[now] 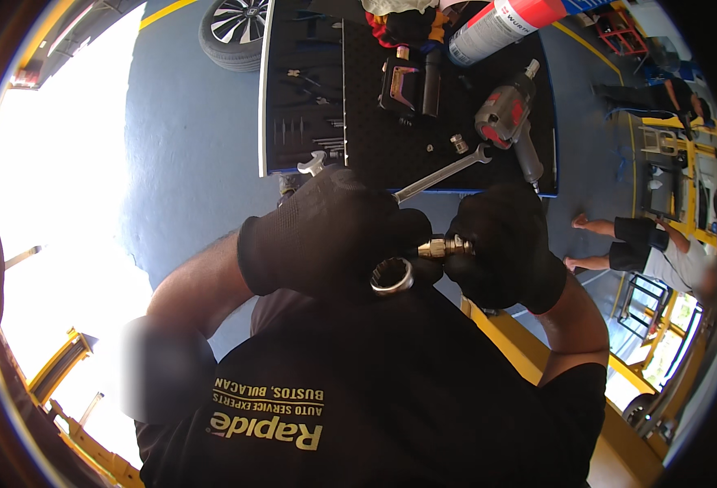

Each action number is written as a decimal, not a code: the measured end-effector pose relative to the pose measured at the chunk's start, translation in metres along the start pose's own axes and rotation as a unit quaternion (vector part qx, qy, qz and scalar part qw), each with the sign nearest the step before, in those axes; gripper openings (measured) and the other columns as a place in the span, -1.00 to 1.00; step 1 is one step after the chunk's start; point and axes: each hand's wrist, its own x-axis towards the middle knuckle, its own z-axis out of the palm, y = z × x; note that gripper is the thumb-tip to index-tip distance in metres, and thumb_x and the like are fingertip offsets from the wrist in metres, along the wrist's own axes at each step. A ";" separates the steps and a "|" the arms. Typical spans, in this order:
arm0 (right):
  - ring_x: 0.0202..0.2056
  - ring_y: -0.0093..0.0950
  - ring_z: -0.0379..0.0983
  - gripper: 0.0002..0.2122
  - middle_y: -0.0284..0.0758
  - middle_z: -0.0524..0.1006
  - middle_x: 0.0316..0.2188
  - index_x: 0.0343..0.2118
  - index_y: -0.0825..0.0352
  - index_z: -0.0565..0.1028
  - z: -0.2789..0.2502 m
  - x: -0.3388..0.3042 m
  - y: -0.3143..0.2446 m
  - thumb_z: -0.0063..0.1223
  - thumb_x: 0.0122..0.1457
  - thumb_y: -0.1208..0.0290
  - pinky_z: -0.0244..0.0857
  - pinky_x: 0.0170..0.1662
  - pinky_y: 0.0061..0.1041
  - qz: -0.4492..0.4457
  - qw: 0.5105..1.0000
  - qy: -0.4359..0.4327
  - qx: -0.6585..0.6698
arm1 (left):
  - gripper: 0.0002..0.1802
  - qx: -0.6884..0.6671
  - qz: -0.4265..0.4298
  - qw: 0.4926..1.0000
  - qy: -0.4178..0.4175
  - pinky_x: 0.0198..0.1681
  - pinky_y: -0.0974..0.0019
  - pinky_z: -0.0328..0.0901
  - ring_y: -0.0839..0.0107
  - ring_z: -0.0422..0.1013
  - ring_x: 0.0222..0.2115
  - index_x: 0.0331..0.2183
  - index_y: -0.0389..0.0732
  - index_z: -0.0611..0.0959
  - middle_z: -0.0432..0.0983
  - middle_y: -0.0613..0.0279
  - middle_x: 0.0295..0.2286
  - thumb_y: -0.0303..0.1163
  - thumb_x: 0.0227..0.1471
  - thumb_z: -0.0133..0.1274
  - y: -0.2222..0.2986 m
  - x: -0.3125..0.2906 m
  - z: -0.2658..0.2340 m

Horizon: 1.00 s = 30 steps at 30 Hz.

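Both my hands wear black gloves and are close together in front of my chest. My left hand (334,232) is closed around a combination wrench; its open jaw (313,163) sticks out above the hand and its ring end (392,276) below. Between the hands lies a small brass-coloured threaded fitting (435,247). My right hand (501,248) is closed on the fitting's right end, while the left fingertips are at its other end. A second wrench (448,173) slants along the cart's near edge, its lower end hidden behind my left hand.
On the black-topped tool cart (366,146) sit an impact wrench (505,114), a spray can (496,32), a black C-shaped tool (399,85) and a small metal fitting (458,144). A wheel (236,32) lies beyond left. Two people (659,252) are at the right.
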 end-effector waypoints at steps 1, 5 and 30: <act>-0.32 -0.29 0.56 -0.67 -0.25 0.57 -0.30 -0.21 0.29 0.56 0.001 -0.002 -0.002 0.32 0.09 0.17 0.37 -0.35 -0.31 0.019 0.999 -0.029 0.011 | -0.64 0.031 0.015 0.999 0.013 -0.45 0.19 0.34 0.16 0.52 -0.57 -0.33 -0.26 0.68 0.53 0.20 -0.60 -0.39 -0.30 0.31 0.001 0.001 -0.001; -0.31 -0.34 0.56 -0.76 -0.32 0.57 -0.28 -0.24 0.26 0.56 0.005 -0.006 -0.012 0.29 0.09 0.27 0.36 -0.39 -0.34 0.111 0.987 -0.076 0.083 | -0.67 0.082 0.025 0.996 0.030 -0.48 0.21 0.33 0.19 0.51 -0.59 -0.32 -0.22 0.67 0.51 0.23 -0.61 -0.40 -0.26 0.32 -0.005 0.002 0.000; -0.31 -0.38 0.57 -0.67 -0.31 0.52 -0.24 -0.11 0.28 0.59 0.027 -0.007 -0.004 0.32 0.06 0.31 0.41 -0.34 -0.38 0.079 0.994 -0.035 0.074 | -0.74 0.032 -0.065 0.997 -0.010 -0.44 0.17 0.36 0.13 0.52 -0.55 -0.39 -0.19 0.65 0.53 0.15 -0.58 -0.38 -0.24 0.32 -0.015 -0.005 0.017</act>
